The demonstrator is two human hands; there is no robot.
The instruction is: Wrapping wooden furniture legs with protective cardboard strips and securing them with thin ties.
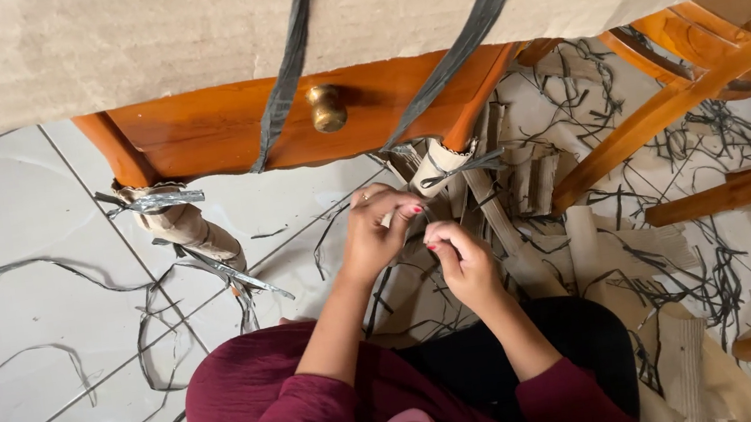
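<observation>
Strap (475,162), the grey piece I am working on, is tied round the cardboard wrap (442,161) on the table leg, just above my hands and under the front corner of the table (222,130). That orange wooden table is the biggest thing in front of me; a sheet of cardboard (134,35) lies over its top, held by two dark bands (287,69) that run down across the drawer front, either side of a brass knob (326,107). To my right stand chairs (712,74) of the same wood, over a heap of torn cardboard and cut straps (689,277) on the floor (8,247). The other leg (192,229), to my left, is wrapped in cardboard too, with a grey strap knotted round it and loose ends trailing over the white tiles. My knees, in dark red cloth, are at the bottom of the view. My left hand (376,230) is closed, its fingertips pinched on something thin just below the wrap; I cannot tell whether it is the strap's end. My right hand (459,253) is curled beside it, fingertips pressed together near the same spot, the two hands almost touching.
</observation>
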